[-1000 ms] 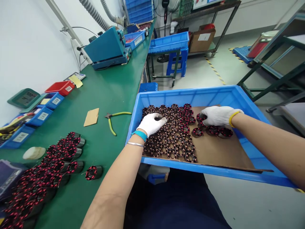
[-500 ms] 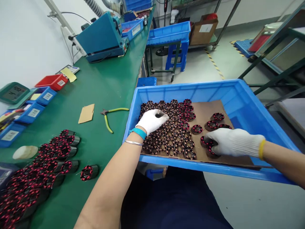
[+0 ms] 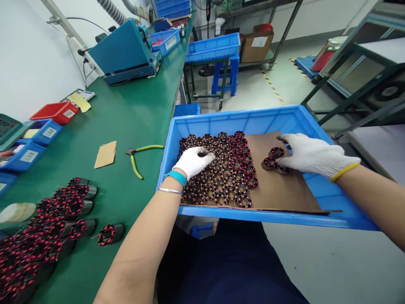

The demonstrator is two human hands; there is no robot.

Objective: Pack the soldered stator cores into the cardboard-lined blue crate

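A blue plastic bin (image 3: 272, 215) holds many wire-wound motor stators (image 3: 226, 171), copper and dark red, packed in rows on brown cardboard (image 3: 287, 196). Over the packed rows, my gloved left hand (image 3: 194, 162) has its fingers curled and thumb and fingertips brought together; whatever lies between them is hidden. My gloved right hand (image 3: 311, 154) is at the right of the bin, thumb and fingers spread beside a small cluster of loose stators (image 3: 268, 163). Its thumb is close to the nearest stator of the cluster; contact cannot be made out.
On the green workbench (image 3: 139, 105) at left lie green-handled cutters (image 3: 134, 160), a cardboard piece (image 3: 106, 154) and a mass of red-wound stators (image 3: 57, 228). Small blue and red boxes (image 3: 55, 113) line the wall. A blue machine (image 3: 122, 50) stands farther back. Metal racks (image 3: 354, 90) are at right.
My right hand has moved up and away from the near loose stators, and its fingers have spread. Fewer stators stand loose; more red-wound ones line the packed block's right edge. My left hand keeps its pose.
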